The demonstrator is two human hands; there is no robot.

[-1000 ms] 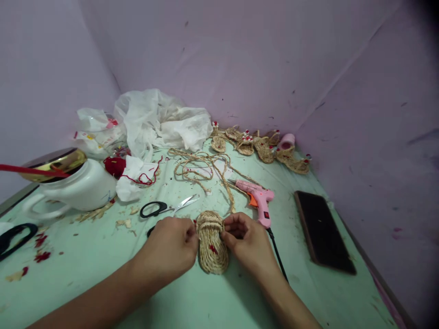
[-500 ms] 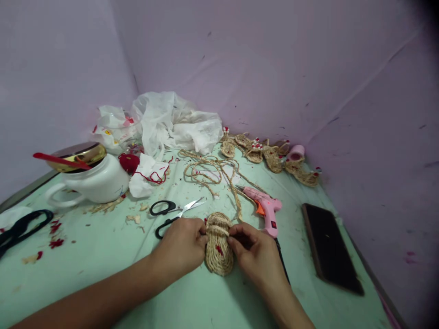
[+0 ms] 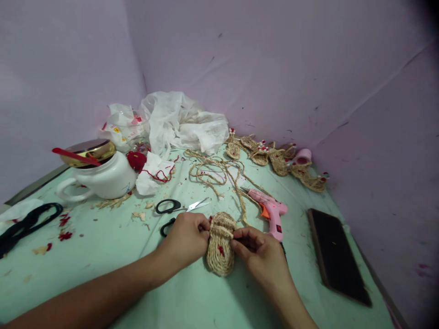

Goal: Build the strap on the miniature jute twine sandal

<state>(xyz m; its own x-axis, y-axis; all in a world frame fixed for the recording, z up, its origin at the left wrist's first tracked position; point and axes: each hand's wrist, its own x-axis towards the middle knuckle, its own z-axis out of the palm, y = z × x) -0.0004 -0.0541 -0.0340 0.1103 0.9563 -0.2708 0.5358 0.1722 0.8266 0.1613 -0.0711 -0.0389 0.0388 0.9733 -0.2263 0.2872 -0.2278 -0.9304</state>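
Note:
A small slipper-shaped piece of coiled twine [image 3: 220,259] lies in front of me, with a red mark on it and a twine strap across its upper part. At its left edge, the fingers of my left hand [image 3: 188,237] are pinched together, with a bit of red beside the fingertips. My right hand [image 3: 259,251] pinches the right end of the strap between thumb and finger. Black-handled scissors [image 3: 168,206] lie partly opened behind my left hand. Beyond my right hand rests a pink glue gun [image 3: 270,208] with an orange trigger.
Loose twine [image 3: 209,169] tangles behind the slipper. More twine slippers [image 3: 279,163] line the back wall beside a pink tape roll [image 3: 303,156]. A dark phone [image 3: 338,256] lies right. Left are a white mug [image 3: 111,180], red yarn [image 3: 136,161], a plastic bag [image 3: 185,123] and dark cord [image 3: 24,230].
The whole view has shifted slightly, so most things appear farther right. Both hands keep their pinch at the slipper's sides, with little other movement.

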